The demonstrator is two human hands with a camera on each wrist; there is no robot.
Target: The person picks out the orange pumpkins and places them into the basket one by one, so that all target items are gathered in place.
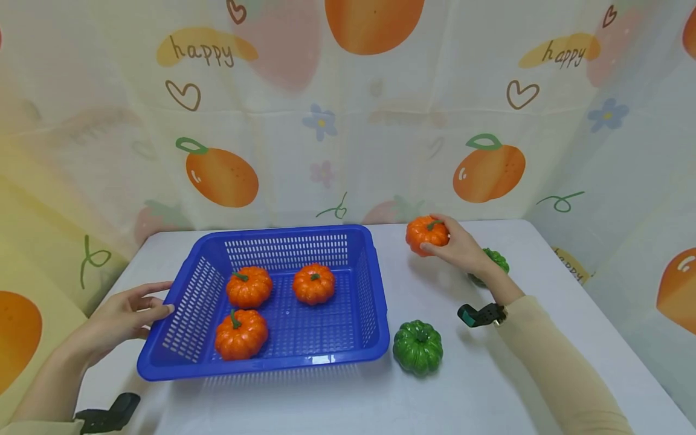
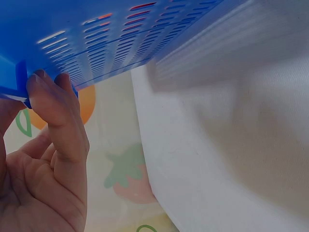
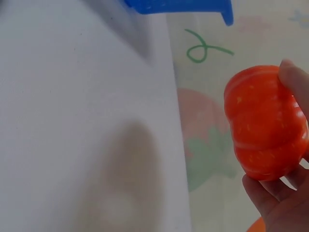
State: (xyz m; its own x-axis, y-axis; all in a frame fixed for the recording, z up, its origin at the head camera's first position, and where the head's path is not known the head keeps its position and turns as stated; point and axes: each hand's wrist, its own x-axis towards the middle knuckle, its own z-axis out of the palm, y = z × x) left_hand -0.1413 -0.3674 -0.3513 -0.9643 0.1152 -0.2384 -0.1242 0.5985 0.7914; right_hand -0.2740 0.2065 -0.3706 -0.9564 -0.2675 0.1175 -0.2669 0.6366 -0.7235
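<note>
My right hand [image 1: 462, 246] holds a small orange pumpkin [image 1: 425, 235] by its sides, right of the basket near the table's back edge. In the right wrist view, the pumpkin [image 3: 265, 123] is between thumb and fingers, its shadow cast on the table. My left hand [image 1: 126, 314] pinches the left rim of a blue plastic basket [image 1: 266, 364]. The left wrist view has its fingers [image 2: 63, 116] bent up against the rim from outside. Inside the basket sit three orange pumpkins: one at the back left [image 1: 249, 287], one at the front left [image 1: 241, 335], one near the middle [image 1: 313, 284].
A green pumpkin [image 1: 418, 348] stands on the white table [image 1: 489, 386] just right of the basket. Another green pumpkin [image 1: 496, 261] is partly hidden behind my right wrist. A fruit-printed cloth [image 1: 391, 157] hangs behind the table.
</note>
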